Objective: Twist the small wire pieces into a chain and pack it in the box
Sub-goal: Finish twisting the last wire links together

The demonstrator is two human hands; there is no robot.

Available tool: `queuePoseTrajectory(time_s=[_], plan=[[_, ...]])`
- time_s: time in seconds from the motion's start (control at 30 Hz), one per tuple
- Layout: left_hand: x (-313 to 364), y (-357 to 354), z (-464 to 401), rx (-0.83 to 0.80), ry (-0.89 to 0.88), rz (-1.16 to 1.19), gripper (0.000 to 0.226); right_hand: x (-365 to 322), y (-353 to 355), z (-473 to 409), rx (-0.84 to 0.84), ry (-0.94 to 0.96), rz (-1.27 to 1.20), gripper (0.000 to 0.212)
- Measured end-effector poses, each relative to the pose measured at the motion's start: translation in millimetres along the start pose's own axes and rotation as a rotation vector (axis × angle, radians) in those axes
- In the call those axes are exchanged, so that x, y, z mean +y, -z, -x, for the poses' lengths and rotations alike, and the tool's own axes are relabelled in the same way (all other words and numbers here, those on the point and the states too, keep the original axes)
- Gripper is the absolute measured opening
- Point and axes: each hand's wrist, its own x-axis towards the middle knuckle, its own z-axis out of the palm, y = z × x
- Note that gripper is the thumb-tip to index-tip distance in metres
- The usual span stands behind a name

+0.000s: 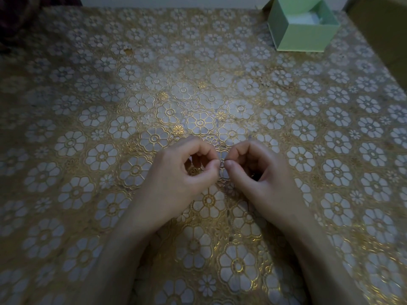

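My left hand (187, 172) and my right hand (255, 172) meet fingertip to fingertip low in the middle of the view, just above the table. Between the thumbs and forefingers I pinch small wire pieces (222, 162), thin and silvery, mostly hidden by the fingers. Each hand grips one side of the wire. The pale green box (306, 38) stands open at the far right of the table, well away from both hands. Something white lies inside it.
The table (110, 106) is covered with a gold and white flower-patterned cloth. The box's lid (267, 6) leans behind its left side. A dark shape (13, 23) sits at the far left corner. The table's right edge (374, 51) runs diagonally.
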Motion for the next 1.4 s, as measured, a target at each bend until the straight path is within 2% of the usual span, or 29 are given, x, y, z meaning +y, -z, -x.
queuePoseTrajectory(time_s=[0.4,0.67,0.83,1.03,1.27,1.4], plan=[[-0.2,-1.9,0.2,-0.005,-0.025,-0.052,0.013,0.9,-2.4,0.9,0.016,0.052,0.127,0.010],[-3.0,-1.0,0.5,0.002,0.001,-0.094,0.011,3.0,-2.4,0.1,0.034,0.022,0.088,0.011],[-1.6,-1.8,0.9,0.004,0.029,-0.056,0.015,1.0,-0.8,0.3,0.011,-0.013,-0.031,0.009],[-4.5,-2.1,0.6,-0.034,-0.005,-0.103,0.009,-2.5,2.1,0.0,-0.039,-0.030,-0.100,0.010],[-1.4,-0.2,0.7,0.001,0.039,0.018,0.015,-3.4,3.8,-0.8,-0.063,-0.102,-0.247,0.010],[-0.5,0.7,0.6,-0.007,0.028,0.021,0.013,-5.3,3.0,-0.7,-0.072,-0.090,-0.215,0.008]])
